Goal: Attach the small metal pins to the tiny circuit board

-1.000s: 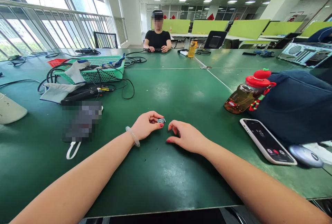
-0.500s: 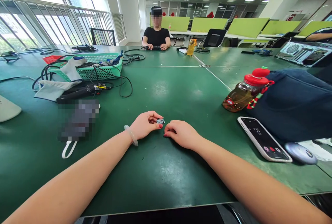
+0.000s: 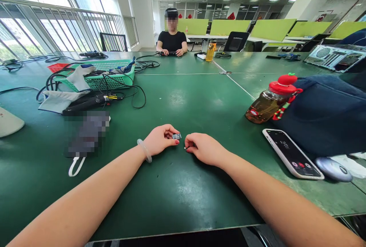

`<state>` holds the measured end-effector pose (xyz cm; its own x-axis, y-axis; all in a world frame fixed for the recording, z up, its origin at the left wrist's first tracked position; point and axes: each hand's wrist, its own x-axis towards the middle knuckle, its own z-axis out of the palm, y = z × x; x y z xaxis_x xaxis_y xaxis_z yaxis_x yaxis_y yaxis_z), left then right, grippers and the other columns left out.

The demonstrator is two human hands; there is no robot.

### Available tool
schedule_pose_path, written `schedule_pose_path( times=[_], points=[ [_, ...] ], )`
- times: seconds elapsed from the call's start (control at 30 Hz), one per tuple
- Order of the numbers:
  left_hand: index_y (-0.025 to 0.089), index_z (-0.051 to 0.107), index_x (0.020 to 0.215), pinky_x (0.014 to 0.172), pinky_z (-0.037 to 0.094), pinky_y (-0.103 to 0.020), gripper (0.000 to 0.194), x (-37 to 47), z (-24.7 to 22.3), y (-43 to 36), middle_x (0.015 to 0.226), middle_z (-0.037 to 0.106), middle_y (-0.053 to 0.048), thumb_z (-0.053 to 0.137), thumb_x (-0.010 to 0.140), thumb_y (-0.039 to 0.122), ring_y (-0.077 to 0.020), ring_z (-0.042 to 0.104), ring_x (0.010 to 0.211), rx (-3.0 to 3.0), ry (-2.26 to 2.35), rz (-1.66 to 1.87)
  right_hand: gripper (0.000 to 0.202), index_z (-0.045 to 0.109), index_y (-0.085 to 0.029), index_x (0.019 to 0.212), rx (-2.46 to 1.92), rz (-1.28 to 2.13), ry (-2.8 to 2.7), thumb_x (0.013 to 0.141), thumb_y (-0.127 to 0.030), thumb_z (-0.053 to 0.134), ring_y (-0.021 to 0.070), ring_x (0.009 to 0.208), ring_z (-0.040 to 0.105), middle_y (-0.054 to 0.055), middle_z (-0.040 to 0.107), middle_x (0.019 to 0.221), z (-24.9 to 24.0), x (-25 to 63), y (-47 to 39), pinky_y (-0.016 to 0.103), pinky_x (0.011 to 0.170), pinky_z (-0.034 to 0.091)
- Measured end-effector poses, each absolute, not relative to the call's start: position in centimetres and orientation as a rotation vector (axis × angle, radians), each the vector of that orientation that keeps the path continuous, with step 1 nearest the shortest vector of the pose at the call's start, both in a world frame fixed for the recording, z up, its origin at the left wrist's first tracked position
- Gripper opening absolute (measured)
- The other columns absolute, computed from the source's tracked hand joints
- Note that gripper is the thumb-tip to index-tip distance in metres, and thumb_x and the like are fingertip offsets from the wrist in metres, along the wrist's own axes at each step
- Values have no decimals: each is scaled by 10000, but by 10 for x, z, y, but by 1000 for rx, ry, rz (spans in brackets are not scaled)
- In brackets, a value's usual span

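Small patterned piece (image 3: 176, 136) — from here I have it pinched in the left hand (image 3: 159, 139), over the near middle of the green surface (image 3: 171, 108). Just right of it, my right hand (image 3: 206, 149) is narrow, fingertips together on a tiny pale bit (image 3: 185, 148). A phone (image 3: 293, 154) lies farther right.

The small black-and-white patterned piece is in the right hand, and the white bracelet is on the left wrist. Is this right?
Wrong hand: the head view shows the patterned piece in the left hand; the white bracelet is on the left wrist.
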<state>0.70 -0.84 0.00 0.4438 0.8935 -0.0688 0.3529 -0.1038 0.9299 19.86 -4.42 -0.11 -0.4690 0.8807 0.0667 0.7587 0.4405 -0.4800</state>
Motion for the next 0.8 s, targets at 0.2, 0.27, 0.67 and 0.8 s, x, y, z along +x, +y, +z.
schedule_pose_path(
  times=[0.2, 0.27, 0.67, 0.8],
  points=[
    [137, 571, 834, 682, 473, -282, 272, 8, -2, -8, 752, 622, -17, 697, 599, 188, -113, 566, 681, 1678, 1073, 643, 36, 589, -204, 732, -1547, 463, -2337, 767, -212, 594, 114, 674, 519, -9, 589, 750, -3, 200, -40, 225, 585, 353],
    [134, 571, 836, 669, 466, -273, 274, 8, -2, -9, 740, 612, -13, 697, 600, 192, -108, 552, 668, 1692, 1078, 628, 71, 593, -200, 701, -1556, 424, -2352, 772, -207, 588, 117, 667, 523, -2, 592, 752, -4, 200, -40, 229, 579, 353],
    [155, 584, 784, 606, 437, -248, 256, 10, 4, -14, 667, 577, 21, 715, 579, 234, -101, 516, 609, 1791, 1111, 616, 90, 597, -206, 769, -1436, 295, -2164, 825, -200, 526, 113, 729, 539, 0, 589, 807, 4, 187, -47, 231, 640, 386],
    [156, 570, 774, 594, 430, -243, 249, 12, 6, -16, 662, 572, 27, 711, 582, 228, -94, 506, 590, 1768, 1095, 602, 104, 607, -203, 796, -1393, 280, -2173, 837, -209, 512, 110, 728, 544, 4, 597, 825, 3, 181, -49, 228, 636, 394]
  ],
)
